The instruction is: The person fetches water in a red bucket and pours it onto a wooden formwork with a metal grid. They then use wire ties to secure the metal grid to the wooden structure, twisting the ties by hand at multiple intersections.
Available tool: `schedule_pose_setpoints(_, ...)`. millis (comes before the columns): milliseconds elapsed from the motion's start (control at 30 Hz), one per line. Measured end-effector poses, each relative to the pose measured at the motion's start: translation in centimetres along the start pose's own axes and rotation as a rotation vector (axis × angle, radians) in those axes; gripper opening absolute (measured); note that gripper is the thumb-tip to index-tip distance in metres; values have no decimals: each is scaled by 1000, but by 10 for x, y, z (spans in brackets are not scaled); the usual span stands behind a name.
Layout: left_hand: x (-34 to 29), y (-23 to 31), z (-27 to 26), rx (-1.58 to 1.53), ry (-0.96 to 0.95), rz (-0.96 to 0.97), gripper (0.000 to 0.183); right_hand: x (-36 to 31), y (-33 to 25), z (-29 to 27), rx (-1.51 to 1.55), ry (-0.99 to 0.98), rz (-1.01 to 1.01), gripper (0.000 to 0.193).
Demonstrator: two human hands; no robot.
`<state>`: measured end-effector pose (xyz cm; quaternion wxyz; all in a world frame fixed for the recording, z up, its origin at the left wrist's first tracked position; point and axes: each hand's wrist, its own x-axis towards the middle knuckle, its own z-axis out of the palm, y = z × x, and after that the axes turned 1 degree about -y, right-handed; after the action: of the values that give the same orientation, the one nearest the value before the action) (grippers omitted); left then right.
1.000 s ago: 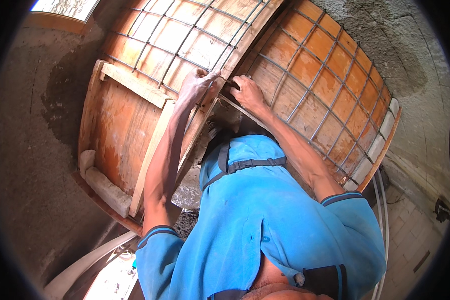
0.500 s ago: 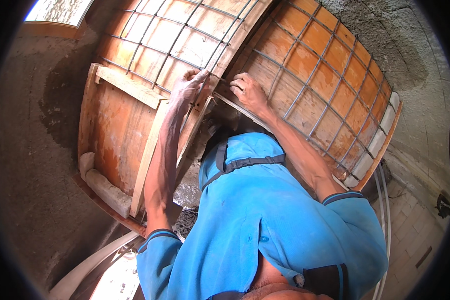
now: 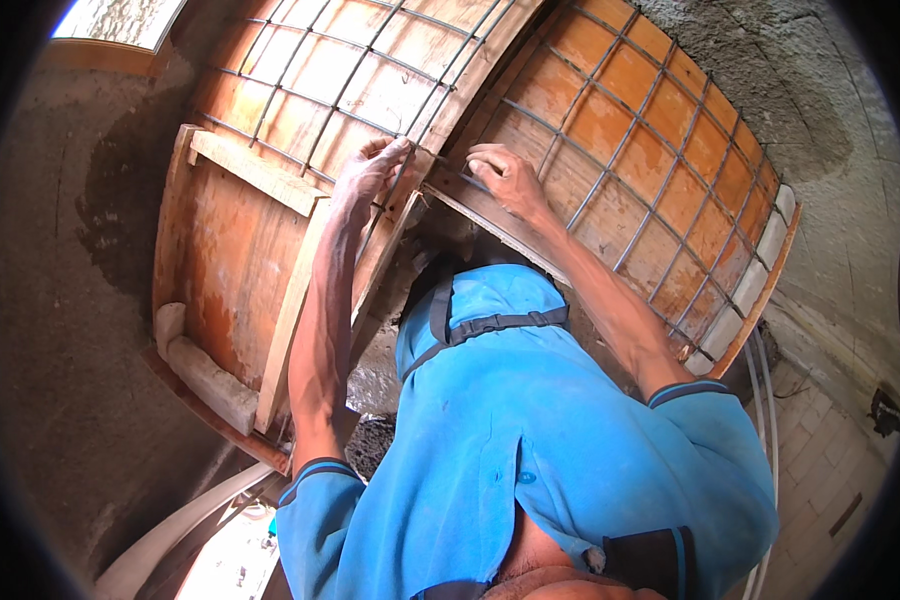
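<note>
My left hand (image 3: 372, 168) is closed, its fingertips pinched at a thin steel bar (image 3: 432, 110) beside the wooden beam; whether a thin wire is also between them I cannot tell. My right hand (image 3: 508, 180) is over the lower left corner of the right wooden panel (image 3: 530, 105). Its fingers are bent and drawn together, and what they hold, if anything, is too small to make out. Between the two hands runs the dark gap along the beam (image 3: 478, 80). A steel bar grid (image 3: 345, 105) covers the left panel; another grid (image 3: 635, 185) covers the right one.
Timber strips (image 3: 255, 172) frame a lower recess at left, with a pale rounded block (image 3: 210, 385) at its bottom. White blocks (image 3: 745, 300) line the right panel's outer edge. Rough concrete walls (image 3: 55, 260) stand at both sides, and pale hoses (image 3: 765, 420) hang at right.
My right hand has moved slightly right, away from the gap and the left hand. My left hand stays at nearly the same spot on the bar.
</note>
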<state>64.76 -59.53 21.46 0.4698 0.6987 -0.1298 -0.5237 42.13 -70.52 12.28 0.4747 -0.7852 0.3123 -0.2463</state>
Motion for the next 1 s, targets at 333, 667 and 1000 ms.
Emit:
schedule_pose_setpoints(333,8,-8,-4,35,16,-32,47,-11,-21,4,-90,-34,6,21)
schedule_pose_setpoints(667,6,3,1,73,63,-38,44,6,-20,26,-270,-133,-1,35)
schedule_pose_setpoints(1000,13,-5,-2,32,49,-27,40,25,11,6,64,-305,78,48)
